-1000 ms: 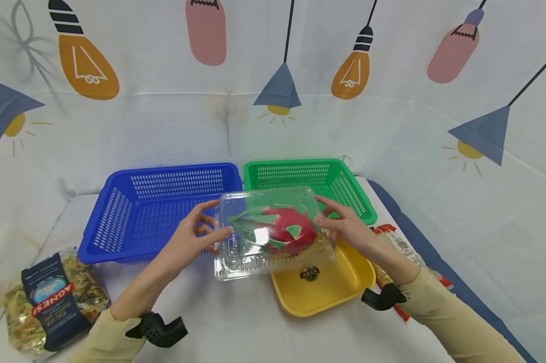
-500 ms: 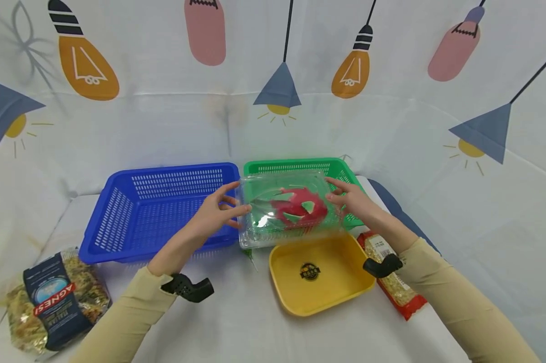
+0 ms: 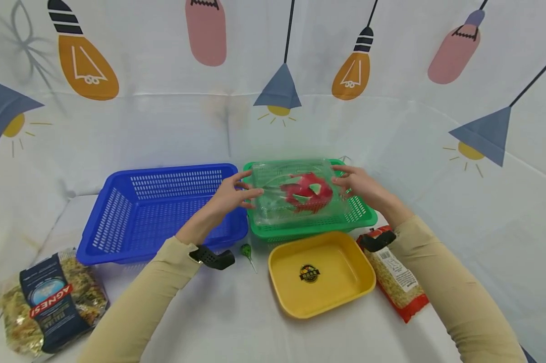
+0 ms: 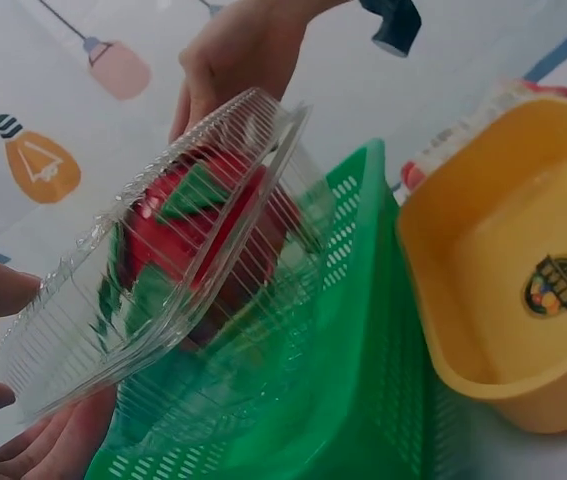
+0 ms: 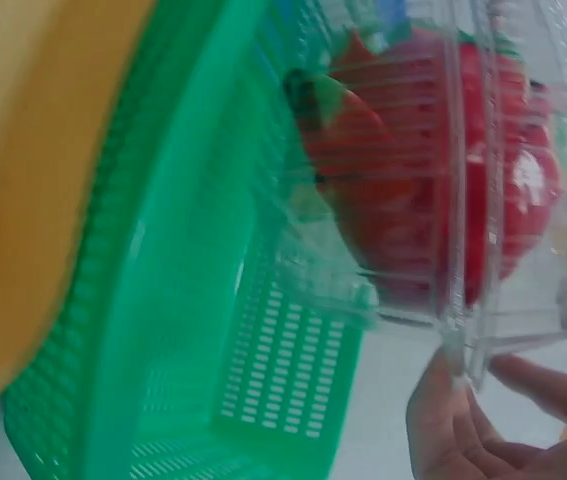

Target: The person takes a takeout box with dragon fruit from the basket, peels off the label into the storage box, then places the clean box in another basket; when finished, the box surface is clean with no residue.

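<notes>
Both my hands hold a clear plastic clamshell box (image 3: 270, 214) above the green basket (image 3: 372, 218), partly inside its outline in the head view. A red dragon fruit (image 3: 313, 194) with green scales lies inside the box, seen through the plastic. My left hand (image 3: 231, 199) grips the box's left end between thumb and fingers, while my right hand (image 3: 361, 187) pinches the right end. In the left wrist view the box (image 4: 73, 345) is tilted over the basket. The right wrist view shows my right hand (image 5: 508, 425) at the box's rim.
A blue basket (image 3: 91, 214) stands left of the green one. In front is a yellow tray (image 3: 341, 272), with a red-ended bag of grain (image 3: 400, 282) beside it. An Agnesi pasta bag (image 3: 55, 302) lies at left. A small green thing on a thin stick (image 3: 246, 250) lies between.
Both hands have carried the box away from me and slightly right, from above the yellow tray to over the green basket. The small green thing and more of the grain bag have come into view.
</notes>
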Available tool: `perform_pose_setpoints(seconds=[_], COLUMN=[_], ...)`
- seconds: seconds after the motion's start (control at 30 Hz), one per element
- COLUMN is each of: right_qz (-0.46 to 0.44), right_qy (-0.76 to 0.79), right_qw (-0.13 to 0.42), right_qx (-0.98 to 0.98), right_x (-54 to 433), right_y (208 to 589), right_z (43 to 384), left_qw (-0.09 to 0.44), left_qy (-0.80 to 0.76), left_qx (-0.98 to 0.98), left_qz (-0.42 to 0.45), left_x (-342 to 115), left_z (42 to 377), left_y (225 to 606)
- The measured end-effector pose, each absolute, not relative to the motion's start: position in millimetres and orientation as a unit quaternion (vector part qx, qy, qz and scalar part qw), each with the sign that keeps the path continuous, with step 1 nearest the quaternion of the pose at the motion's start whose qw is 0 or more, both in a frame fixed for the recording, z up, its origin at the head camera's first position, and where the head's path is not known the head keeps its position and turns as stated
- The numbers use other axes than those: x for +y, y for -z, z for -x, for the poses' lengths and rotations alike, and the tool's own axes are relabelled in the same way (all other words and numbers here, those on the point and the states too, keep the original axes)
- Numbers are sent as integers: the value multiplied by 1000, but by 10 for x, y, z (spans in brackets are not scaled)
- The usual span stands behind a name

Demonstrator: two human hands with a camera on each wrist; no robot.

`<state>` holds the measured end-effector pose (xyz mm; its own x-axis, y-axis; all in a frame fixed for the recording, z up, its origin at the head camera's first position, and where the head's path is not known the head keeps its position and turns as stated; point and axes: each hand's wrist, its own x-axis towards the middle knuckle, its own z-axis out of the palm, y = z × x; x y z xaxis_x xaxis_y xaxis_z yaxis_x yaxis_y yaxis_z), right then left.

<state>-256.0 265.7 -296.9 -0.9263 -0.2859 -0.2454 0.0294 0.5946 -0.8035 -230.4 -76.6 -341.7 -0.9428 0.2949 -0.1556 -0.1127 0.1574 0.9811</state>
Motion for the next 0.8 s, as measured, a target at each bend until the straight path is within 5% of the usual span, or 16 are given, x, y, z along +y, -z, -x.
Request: perform_pose_setpoints(seconds=[0.8], right_qz=[50], right_qy=[395], right_qw=[315], right_qx=[861], right_x=[2996], right_y=[3262], right_z=[2971], left_qw=[240], left_qy=[-503], left_qx=[825], left_qz=[-95], left_x=[-446], left_z=[2727], left_y=[3592])
